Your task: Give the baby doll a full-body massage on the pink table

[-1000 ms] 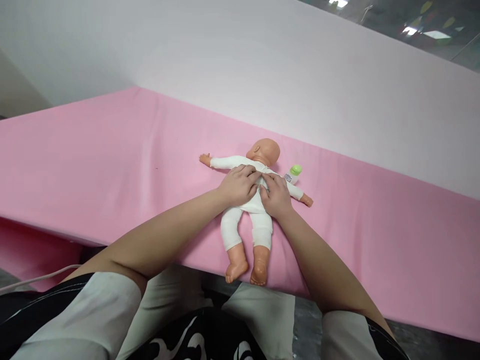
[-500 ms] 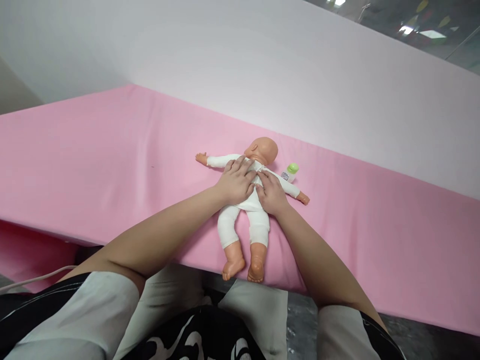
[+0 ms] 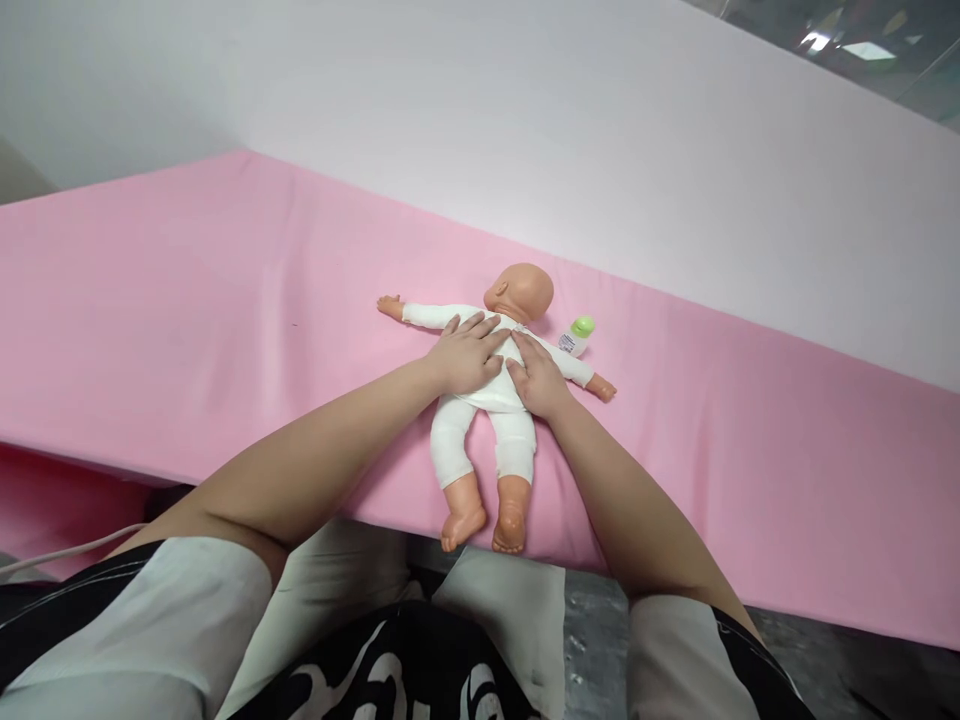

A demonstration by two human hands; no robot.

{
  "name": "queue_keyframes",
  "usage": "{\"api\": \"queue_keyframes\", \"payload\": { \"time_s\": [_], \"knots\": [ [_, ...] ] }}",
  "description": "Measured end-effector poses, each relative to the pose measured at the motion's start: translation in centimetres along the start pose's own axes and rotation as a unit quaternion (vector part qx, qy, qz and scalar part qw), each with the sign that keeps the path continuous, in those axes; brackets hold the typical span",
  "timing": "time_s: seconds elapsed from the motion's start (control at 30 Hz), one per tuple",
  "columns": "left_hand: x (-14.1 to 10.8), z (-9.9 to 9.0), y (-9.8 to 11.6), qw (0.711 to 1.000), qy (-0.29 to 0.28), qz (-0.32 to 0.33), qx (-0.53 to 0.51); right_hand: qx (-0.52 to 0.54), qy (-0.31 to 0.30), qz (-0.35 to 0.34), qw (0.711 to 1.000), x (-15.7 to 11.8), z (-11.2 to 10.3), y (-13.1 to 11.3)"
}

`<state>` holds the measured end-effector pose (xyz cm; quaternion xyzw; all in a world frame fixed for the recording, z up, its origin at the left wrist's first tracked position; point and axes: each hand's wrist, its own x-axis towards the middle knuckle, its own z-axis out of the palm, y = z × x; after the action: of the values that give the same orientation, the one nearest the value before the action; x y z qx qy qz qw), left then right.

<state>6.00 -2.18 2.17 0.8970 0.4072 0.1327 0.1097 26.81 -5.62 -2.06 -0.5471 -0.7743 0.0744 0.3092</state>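
A baby doll (image 3: pixel 491 396) with a white cloth body lies face down, its head away from me and its arms spread. Flat on the left side of its back rests my left hand (image 3: pixel 466 354), fingers stretched out. My right hand (image 3: pixel 538 376) lies open on the right side of the back, fingers pointing up toward the doll's neck. Neither hand grips anything. Just beyond the doll's right-hand arm lies a small white bottle (image 3: pixel 576 337) with a green cap. The doll's face is turned away and hidden.
Pink cloth covers the table (image 3: pixel 187 300), whose front edge runs close to my legs. Behind it rises a white wall panel (image 3: pixel 525 120). A pale cable (image 3: pixel 75 550) hangs at the lower left.
My hands have slid a little outward, away from each other, and more of the white back shows between them. The view has shifted slightly; doll and bottle stay in place.
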Motion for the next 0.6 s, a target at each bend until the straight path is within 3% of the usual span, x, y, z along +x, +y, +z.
{"api": "queue_keyframes", "payload": {
  "time_s": [0.1, 0.2, 0.27, 0.33, 0.47, 0.53, 0.6],
  "knots": [
    [-0.2, 0.1, -0.5, 0.998, 0.049, 0.006, -0.025, 0.006, 0.036, -0.005, 0.999, -0.2, -0.3, -0.3],
    [-0.6, 0.0, -0.9, 0.99, 0.135, -0.002, -0.037, 0.005, 0.074, 0.0, 0.997, -0.5, -0.7, -0.5],
    [-0.8, -0.4, -1.2, 0.98, 0.189, -0.054, -0.028, -0.002, 0.1, 0.006, 0.995, -0.6, -1.0, -0.7],
    [-0.9, -1.0, -1.8, 0.97, 0.209, -0.123, -0.014, -0.017, 0.127, 0.015, 0.992, -0.6, -1.2, -1.0],
    [-0.8, -2.2, -3.4, 0.972, 0.113, -0.201, -0.047, -0.034, 0.147, 0.041, 0.988, -0.5, -1.3, -1.3],
    [-0.7, -2.2, -4.0, 0.974, 0.066, -0.199, -0.087, -0.013, 0.139, 0.057, 0.989, -0.5, -1.2, -1.3],
    [-0.7, -1.9, -4.0, 0.971, 0.055, -0.185, -0.14, 0.03, 0.123, 0.081, 0.989, -0.4, -1.1, -1.1]
  ]
}}
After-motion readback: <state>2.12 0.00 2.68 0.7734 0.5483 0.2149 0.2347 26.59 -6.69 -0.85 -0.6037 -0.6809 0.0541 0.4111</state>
